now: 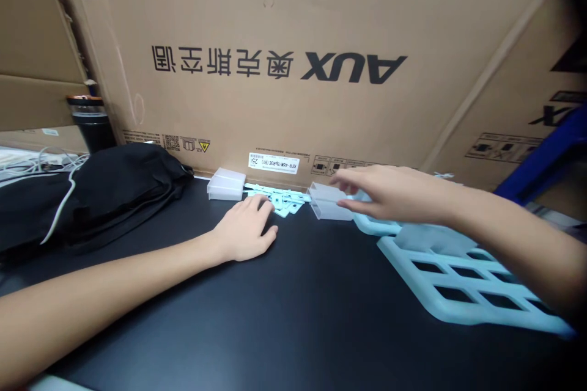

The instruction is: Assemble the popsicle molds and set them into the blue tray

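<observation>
There was the left hand (245, 229), palm down and low over the tabletop (312, 317), its thumb spread away from the loosely bent fingers, the fingertips right at the near left edge of the cluster of thin, light-blue plastic parts (287, 200); no pinch showed, though what lay under those tips was hidden. Across to the right hand (383, 192): thumb and fingers stood apart, with the right-hand clear, boxy plastic holder (321, 203) beneath and beyond them, contact too hard to call. And here was the relation that counted: the cluster lay just ahead and to the right of the left hand, clearly the nearer one, and off to the left of the right hand. Its long axis ran side to side, roughly along the foot of the big brown cardboard carton (257, 116), bridging the gap between that holder and the left-hand clear, boxy plastic holder (224, 186). Farther out, the light-blue plastic lattice panel (443, 310) spread below the right forearm, while over on the left slumped the black fabric bag (137, 192).
</observation>
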Motion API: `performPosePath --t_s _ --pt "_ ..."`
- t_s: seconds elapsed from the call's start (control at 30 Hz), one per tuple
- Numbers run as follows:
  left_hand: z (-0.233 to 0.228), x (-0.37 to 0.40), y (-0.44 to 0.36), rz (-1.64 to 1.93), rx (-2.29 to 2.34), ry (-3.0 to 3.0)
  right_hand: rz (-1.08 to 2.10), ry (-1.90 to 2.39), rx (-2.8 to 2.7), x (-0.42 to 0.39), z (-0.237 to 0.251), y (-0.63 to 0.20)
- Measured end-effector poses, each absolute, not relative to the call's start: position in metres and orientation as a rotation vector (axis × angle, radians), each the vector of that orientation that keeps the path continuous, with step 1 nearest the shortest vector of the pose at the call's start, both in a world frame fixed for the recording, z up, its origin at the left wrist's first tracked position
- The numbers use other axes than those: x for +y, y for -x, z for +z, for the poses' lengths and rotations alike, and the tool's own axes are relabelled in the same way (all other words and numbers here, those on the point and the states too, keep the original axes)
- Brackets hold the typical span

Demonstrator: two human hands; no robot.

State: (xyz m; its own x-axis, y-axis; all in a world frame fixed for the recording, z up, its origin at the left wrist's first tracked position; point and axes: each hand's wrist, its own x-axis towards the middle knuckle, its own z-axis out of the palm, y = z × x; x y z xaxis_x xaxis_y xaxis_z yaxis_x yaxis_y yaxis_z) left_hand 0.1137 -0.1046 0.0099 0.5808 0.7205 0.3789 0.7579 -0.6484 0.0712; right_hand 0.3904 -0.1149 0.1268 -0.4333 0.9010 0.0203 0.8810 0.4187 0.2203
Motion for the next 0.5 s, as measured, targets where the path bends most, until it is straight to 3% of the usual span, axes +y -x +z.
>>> performPosePath --t_s 0.2,0.37,0.5 --pt "0.019 -0.101 -0.145 -0.634 -0.989 2.679 0.293 -2.039 2.472 -0.207 0.091 -0.444" --pt "0.015 -0.069 -0.181 -0.643 -1.021 2.659 0.088 -2.157 2.326 -0.204 0.067 -0.466" --pt "0.005 -0.048 -0.189 -0.612 -1.109 2.689 0.119 -2.114 2.388 -0.204 0.067 -0.459"
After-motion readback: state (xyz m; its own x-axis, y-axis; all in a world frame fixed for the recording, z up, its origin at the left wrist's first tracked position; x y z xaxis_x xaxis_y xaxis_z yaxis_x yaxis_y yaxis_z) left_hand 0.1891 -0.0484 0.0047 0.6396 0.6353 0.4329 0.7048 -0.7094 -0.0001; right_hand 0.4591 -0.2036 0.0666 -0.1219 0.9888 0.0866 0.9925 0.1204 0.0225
